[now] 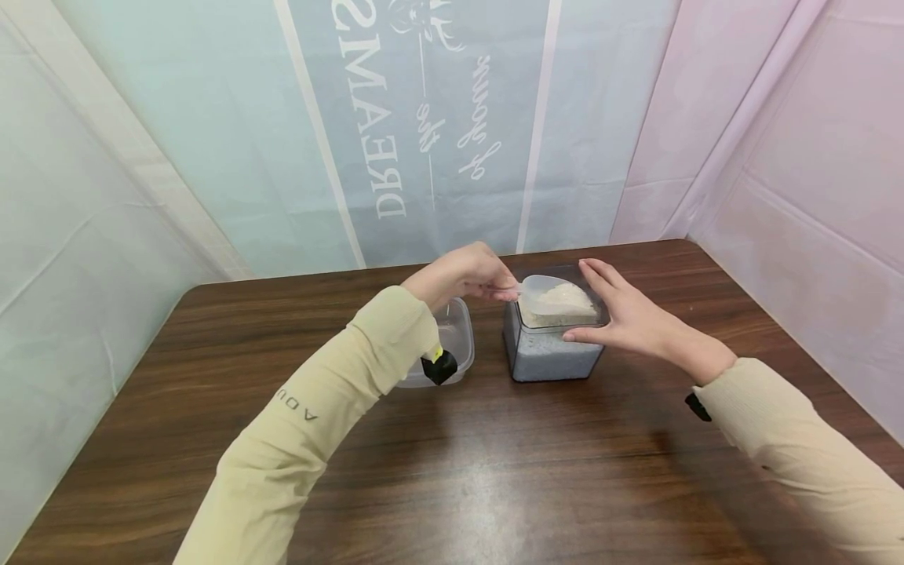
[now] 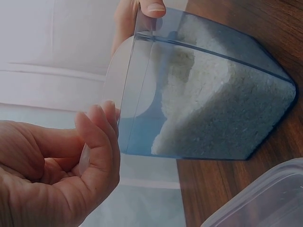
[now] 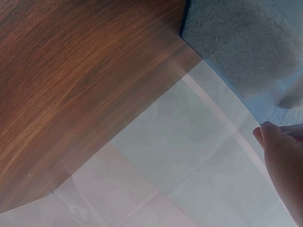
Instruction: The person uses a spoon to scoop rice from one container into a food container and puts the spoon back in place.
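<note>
My left hand (image 1: 472, 271) pinches the handle of a translucent plastic scoop (image 1: 534, 293) over the mouth of a clear, bluish square container (image 1: 555, 369). The container stands upright and is well filled with white grains like rice (image 2: 213, 104), heaped unevenly inside. In the left wrist view the scoop's rounded bowl (image 2: 142, 90) shows through the container wall near the rim, with curled fingers around its handle. My right hand (image 1: 628, 314) grips the container at its rim from the right, thumb on the near side and fingers on the far side.
A shallow clear plastic tub (image 1: 462, 333) sits left of the container, partly hidden under my left forearm. Both stand on a dark wooden table (image 1: 480, 486). A printed cloth (image 1: 452, 141) hangs behind the table's back edge, with pale cloth walls at both sides.
</note>
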